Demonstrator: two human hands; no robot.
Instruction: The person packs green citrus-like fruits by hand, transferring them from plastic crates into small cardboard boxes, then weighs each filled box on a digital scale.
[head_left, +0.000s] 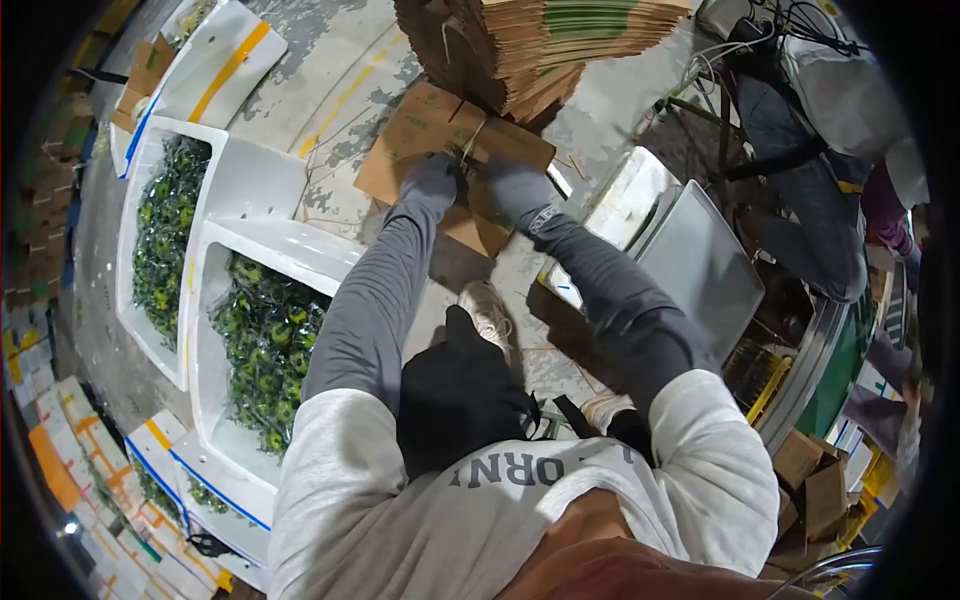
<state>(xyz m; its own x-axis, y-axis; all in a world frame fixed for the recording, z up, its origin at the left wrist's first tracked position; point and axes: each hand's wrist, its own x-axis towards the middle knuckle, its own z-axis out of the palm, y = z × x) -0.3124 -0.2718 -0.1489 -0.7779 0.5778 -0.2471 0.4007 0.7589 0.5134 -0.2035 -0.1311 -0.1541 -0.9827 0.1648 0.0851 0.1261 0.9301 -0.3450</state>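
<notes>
Brown flattened cardboard (410,135) lies on the floor in front of my feet, with a thin pale string (478,132) across it. My left hand (430,184), in a grey glove, is closed at the string near the middle of the cardboard. Close to its right, my right hand (512,188), also gloved, has its fingers curled in at the same string and is slightly blurred. The fingertips of both hands are partly hidden.
To the left stand white foam boxes (205,300) holding green produce in clear wrapping (270,345). A tall stack of folded cardboard (560,50) rises just beyond my hands. At right are a grey lid (705,265) and another person's leg (815,215).
</notes>
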